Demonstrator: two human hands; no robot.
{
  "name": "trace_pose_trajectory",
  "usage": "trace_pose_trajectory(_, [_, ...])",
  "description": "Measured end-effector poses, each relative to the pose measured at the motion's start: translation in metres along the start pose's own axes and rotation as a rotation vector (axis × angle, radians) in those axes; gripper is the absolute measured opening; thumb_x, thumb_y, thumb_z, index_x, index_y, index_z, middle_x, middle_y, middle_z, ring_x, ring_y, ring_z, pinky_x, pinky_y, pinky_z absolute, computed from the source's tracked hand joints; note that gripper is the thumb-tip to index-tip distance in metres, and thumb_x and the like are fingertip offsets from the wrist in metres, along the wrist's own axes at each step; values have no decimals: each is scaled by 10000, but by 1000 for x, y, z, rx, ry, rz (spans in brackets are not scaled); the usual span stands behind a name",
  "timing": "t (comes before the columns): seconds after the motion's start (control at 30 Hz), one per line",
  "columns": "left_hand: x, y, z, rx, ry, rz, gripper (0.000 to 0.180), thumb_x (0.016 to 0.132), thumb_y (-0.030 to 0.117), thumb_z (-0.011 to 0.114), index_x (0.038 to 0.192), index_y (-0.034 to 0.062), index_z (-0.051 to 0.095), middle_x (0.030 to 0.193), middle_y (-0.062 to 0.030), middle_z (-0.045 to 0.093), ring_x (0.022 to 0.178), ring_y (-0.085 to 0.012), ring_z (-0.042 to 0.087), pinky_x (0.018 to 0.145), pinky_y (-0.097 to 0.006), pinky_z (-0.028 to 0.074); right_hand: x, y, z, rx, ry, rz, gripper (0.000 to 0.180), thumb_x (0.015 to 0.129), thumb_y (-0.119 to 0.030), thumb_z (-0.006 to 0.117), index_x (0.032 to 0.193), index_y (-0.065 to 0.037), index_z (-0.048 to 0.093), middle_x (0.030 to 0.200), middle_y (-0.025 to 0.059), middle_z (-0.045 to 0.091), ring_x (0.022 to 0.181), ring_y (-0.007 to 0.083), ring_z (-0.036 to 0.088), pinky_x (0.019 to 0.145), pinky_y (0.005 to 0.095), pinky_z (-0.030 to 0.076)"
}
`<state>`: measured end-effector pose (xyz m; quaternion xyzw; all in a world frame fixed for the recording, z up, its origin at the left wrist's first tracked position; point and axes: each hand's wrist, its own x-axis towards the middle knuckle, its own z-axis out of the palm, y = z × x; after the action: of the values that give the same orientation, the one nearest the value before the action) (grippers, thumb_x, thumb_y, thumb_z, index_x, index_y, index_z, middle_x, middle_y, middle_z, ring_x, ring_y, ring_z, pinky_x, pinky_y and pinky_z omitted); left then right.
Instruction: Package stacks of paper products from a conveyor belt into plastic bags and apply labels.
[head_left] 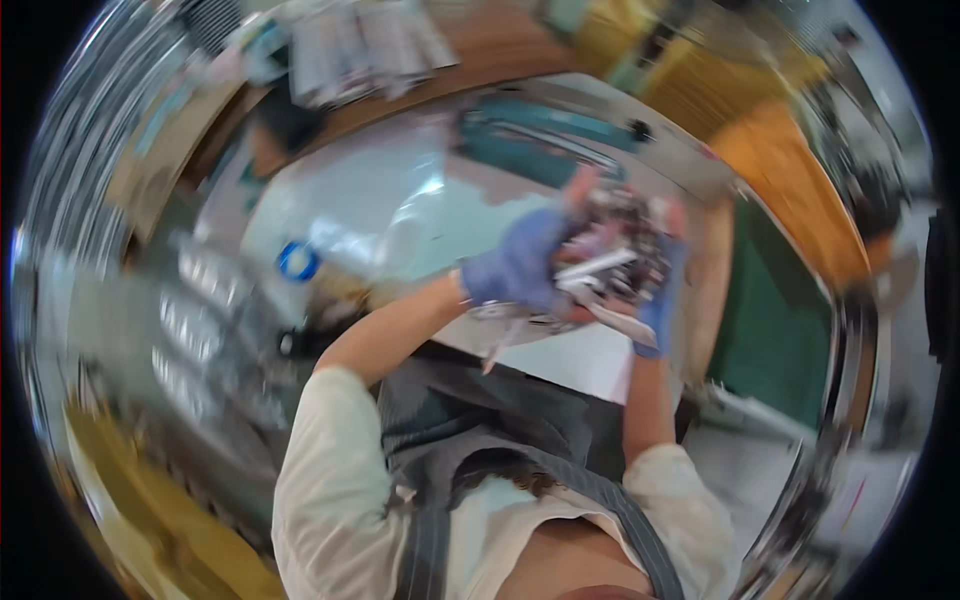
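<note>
Both my hands come together above the right part of a pale worktable (340,215), cupped around a clump of small dark, silvery and pinkish pieces (615,235). Motion blur hides what kind of pieces they are. My left hand (520,258), in a blue-violet glove, supports the clump from its left side. On the other side my right hand (665,300), also in a blue glove, closes around it, partly hidden by the pieces. A pale strip lies across the clump, and a thin pinkish strip (500,345) hangs below my left hand.
Beyond my hands lies a teal-green object with a long metal bar (550,135). A blue ring-shaped roll (298,261) sits at the table's left. Clear plastic-wrapped packs (195,325) are further left. Pale bundles (365,50) rest at the back; orange material (795,190) hangs at right.
</note>
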<state>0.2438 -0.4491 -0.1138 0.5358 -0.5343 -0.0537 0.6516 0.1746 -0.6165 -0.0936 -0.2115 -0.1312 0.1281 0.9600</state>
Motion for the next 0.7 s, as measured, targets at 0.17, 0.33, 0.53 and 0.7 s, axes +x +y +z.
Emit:
trace_pose_trajectory(0.17, [31,-23,21,-349,237,-53,1290,541,255,857,1408,80,-82,1214,-105,454,1095,-207,479,938,-315,374,13,8,-18,-913,353,-700,977,639,-582,691,1313,-6,280,1225,149,466,1112,234,493,955,372,409])
trace_pose_trajectory(0.33, [25,-22,16,-320,160,-86,1323,537,261,863,1400,129,-132,1275,-129,403,1171,-238,423,960,-350,365,5,3,-5,-1218,191,-722,887,579,-314,801,1289,-27,353,1227,129,464,1143,231,455,974,345,354])
trace_pose_trajectory(0.53, [7,-41,11,-122,133,-189,1192,537,203,859,1406,78,53,1272,-107,413,1166,-190,415,987,-319,333,12,19,6,-1046,475,-552,606,644,-125,733,1170,-35,446,1036,73,558,958,159,539,844,289,436])
trace_pose_trajectory(0.7, [-59,0,48,-550,203,-882,890,566,181,840,1286,41,335,1156,-63,500,1053,-163,481,924,-303,397,-48,54,-7,-990,822,-138,456,699,-172,725,1068,-40,492,914,51,567,811,113,542,720,260,472])
